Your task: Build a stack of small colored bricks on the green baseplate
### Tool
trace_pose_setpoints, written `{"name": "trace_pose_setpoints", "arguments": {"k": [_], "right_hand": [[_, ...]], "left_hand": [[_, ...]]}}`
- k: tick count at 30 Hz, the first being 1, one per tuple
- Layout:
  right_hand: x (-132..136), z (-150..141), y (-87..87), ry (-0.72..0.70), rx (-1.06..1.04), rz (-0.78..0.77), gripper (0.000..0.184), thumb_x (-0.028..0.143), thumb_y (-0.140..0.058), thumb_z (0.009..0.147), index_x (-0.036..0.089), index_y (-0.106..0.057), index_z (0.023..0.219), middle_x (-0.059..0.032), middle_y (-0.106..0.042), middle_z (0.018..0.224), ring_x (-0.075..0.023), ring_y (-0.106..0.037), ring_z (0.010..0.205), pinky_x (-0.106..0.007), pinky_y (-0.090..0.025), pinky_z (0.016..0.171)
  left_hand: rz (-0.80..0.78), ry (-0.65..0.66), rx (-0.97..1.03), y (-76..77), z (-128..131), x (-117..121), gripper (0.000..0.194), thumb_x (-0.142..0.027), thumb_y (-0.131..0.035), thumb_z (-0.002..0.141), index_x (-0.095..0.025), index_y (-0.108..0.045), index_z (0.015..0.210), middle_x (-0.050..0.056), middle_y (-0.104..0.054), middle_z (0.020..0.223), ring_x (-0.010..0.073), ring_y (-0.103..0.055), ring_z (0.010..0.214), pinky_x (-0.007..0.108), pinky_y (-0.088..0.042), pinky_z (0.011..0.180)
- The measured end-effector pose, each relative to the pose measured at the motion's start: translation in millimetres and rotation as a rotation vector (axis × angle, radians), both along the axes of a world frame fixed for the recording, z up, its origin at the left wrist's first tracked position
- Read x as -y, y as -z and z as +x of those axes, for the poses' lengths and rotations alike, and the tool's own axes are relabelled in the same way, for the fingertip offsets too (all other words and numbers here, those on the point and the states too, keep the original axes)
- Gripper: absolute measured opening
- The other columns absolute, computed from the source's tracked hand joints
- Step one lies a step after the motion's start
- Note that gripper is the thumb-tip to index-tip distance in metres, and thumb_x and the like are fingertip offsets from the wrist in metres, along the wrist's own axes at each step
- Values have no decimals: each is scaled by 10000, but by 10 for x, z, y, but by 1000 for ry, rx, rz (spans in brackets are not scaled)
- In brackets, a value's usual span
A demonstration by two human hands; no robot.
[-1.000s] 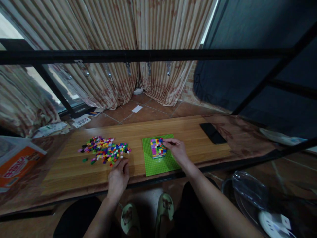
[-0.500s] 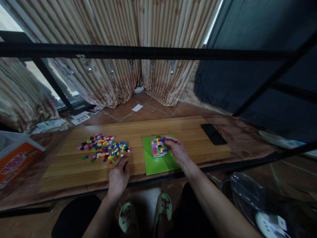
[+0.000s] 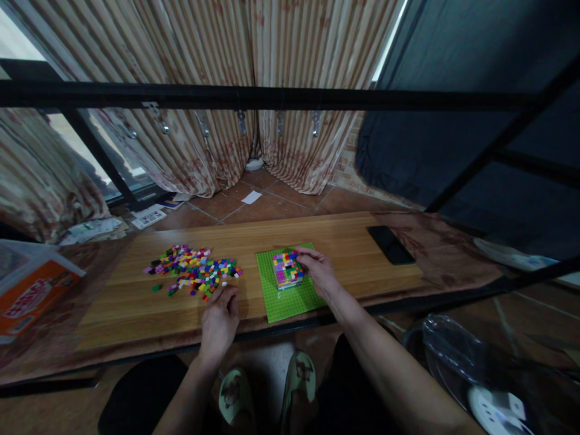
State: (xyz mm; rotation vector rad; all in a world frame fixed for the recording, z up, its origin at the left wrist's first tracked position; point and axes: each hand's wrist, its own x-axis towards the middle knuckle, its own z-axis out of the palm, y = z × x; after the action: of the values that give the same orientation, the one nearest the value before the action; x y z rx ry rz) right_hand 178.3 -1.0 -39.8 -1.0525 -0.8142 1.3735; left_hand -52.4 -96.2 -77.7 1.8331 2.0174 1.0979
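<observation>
A small block built of many-coloured toy bricks [image 3: 285,273] stands on a green studded baseplate [image 3: 283,307]. My right hand [image 3: 317,270] reaches in from the right, its thumb and fingers closed at the block's upper right edge. Whether a loose brick is between those fingertips is too small to tell. To the left, a loose pile of small coloured bricks [image 3: 203,270] is spread over the wooden board. My left hand [image 3: 220,314] rests at the pile's near edge with curled fingers. What its fingertips hold, if anything, is hidden.
A black phone [image 3: 390,244] lies on the right of the wooden board [image 3: 344,232]. At the far left stands a clear plastic box with an orange label [image 3: 36,290]. A dark metal bar [image 3: 290,96] crosses in front of the curtains.
The green baseplate and the brick block have shifted slightly left and turned a little, my right hand moving along with them. My left hand stays by the pile, almost unmoved.
</observation>
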Motion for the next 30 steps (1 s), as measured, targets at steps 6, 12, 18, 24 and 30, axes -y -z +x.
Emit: {"name": "trace_pose_setpoints", "arguments": {"k": [6,12,18,24,30], "right_hand": [[-26,44,19,-87,47,23,266,300,-764,573,247,-772,833,0,-737,789,-127,-575,630,-258,-411,574],[-50,68,48,-145,12,35,263,268,-788,573,247,-769,835,8,-735,782,-136,-598,671,-282,-442,652],[-63,57,80,-162,-50,41,233,259,-793,584,244,-770,816,11,-737,778,-129,-604,678,-288,-453,700],[-42,24,88,-113,-67,26,226,264,-800,568,243,-769,791,8,-739,778,-132,-605,684,-294,-455,715],[-39,-16,101,-88,-94,6,230,268,-801,550,251,-768,778,19,-734,750,-125,-597,661,-282,-453,687]], "left_hand": [[-37,18,90,-98,200,-8,347,-380,-480,884,-179,-622,1129,103,-657,1115,230,-645,987,388,-520,889],[-72,187,59,-109,492,-81,433,-338,-528,874,-218,-533,1290,86,-607,1246,228,-577,1154,399,-480,982],[-44,211,-60,-4,579,-118,418,-261,-555,843,-179,-566,1253,117,-606,1255,266,-535,1199,474,-426,1040],[-71,203,-67,-12,596,-123,405,-247,-560,833,-169,-583,1230,120,-607,1250,271,-542,1187,487,-404,1054],[-95,200,-66,-3,600,-134,415,-241,-554,829,-156,-581,1234,123,-598,1259,272,-533,1192,489,-372,1077]]}}
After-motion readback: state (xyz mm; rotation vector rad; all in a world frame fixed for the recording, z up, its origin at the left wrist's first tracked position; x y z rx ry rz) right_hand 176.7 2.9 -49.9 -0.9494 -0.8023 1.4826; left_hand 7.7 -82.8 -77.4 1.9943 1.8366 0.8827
